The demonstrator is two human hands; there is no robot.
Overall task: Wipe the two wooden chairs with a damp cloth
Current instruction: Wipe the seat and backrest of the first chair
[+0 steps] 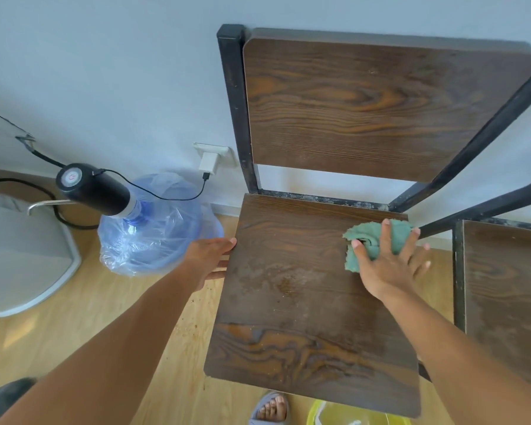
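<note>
A white wall and a wood floor (83, 305) are behind the chair (304, 296). A green cloth (377, 240) lies near the seat's back right corner. The right hand (390, 265) presses it flat, fingers spread wide. The left hand (210, 259) grips the seat's left edge. A second chair (506, 289) stands just beside. A water bottle (154, 228) sits left.

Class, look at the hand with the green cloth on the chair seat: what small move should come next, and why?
Probably a sweep of the cloth toward the seat's front edge. The right hand presses it flat near the back right corner of the seat, whose middle looks dusty and speckled with crumbs. The left hand grips the seat's left edge, steadying it.
</note>
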